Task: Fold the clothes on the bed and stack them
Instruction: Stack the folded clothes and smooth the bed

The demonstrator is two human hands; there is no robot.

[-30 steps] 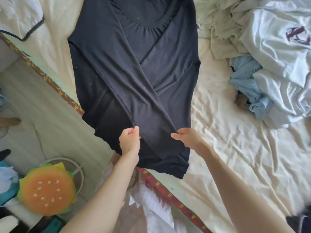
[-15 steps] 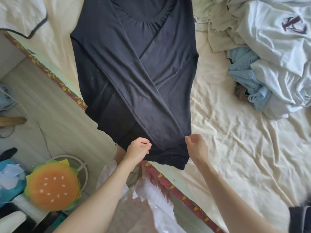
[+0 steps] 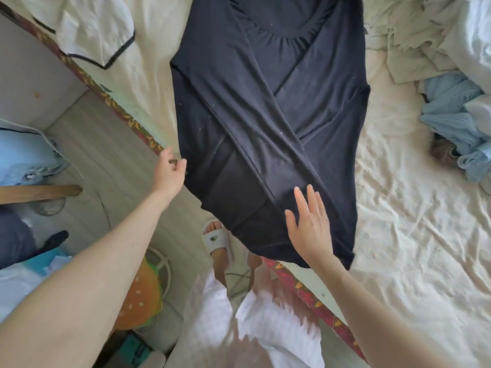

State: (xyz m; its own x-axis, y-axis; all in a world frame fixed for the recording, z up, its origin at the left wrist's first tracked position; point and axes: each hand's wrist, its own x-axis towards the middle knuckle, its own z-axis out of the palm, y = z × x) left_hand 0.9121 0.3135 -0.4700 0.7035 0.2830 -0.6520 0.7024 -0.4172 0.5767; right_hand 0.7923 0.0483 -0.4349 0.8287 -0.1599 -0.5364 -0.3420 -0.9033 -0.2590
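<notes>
A: Where is the black top [image 3: 268,123] lying right now?

B: It is lying face up across the near edge of the bed [image 3: 398,221], both sleeves crossing over its front, and its hem is hanging a little past the patterned bed edge toward the floor.

A: What are the hands doing?

B: The left hand [image 3: 170,173] is sitting at the left side edge of the top, fingers curling; it seems to be pinching the fabric there, though I cannot tell for sure. The right hand [image 3: 309,224] is lying flat with its fingers spread, pressing on the lower front near the crossed sleeve.

A: How is this cloth going to behave?

B: I am judging it thin, soft and light, probably a stretchy knit. It is draping limply, so it is likely sagging and sliding when lifted from one spot only.

A: So where would you be taking hold?

B: At both hem corners together, folding up toward the neckline. The unfolded heap of pale clothes [image 3: 451,49] is waiting at the far right, and a white piece with dark trim [image 3: 98,30] is lying on the left
</notes>
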